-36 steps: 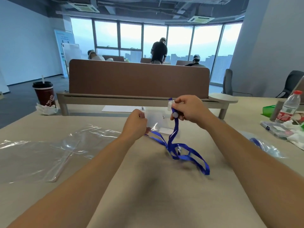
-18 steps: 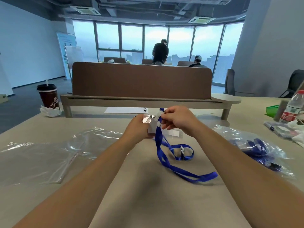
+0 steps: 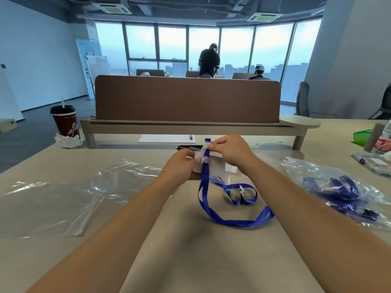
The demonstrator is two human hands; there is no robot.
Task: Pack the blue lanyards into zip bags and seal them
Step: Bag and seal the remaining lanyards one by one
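A blue lanyard (image 3: 228, 218) hangs from my fingers and loops over the beige table in front of me. My right hand (image 3: 230, 151) pinches its upper end by the clip. My left hand (image 3: 179, 168) grips a small clear zip bag (image 3: 220, 167) with a white strip, held just above the table between both hands. The strap crosses in front of the bag. Whether any of the strap is inside the bag is unclear.
Large clear plastic bags (image 3: 53, 206) lie flat on the left. Another clear bag holding several blue lanyards (image 3: 342, 191) sits on the right. A dark red cup (image 3: 65, 121), a paper sheet with a pen (image 3: 167, 138), a brown divider (image 3: 188, 98) and a bottle (image 3: 383, 140) stand beyond.
Both hands have lowered and come closer together over the table. The lanyard's loops have settled flatter onto the table. The view has shifted, and the bag of lanyards on the right now shows fully.
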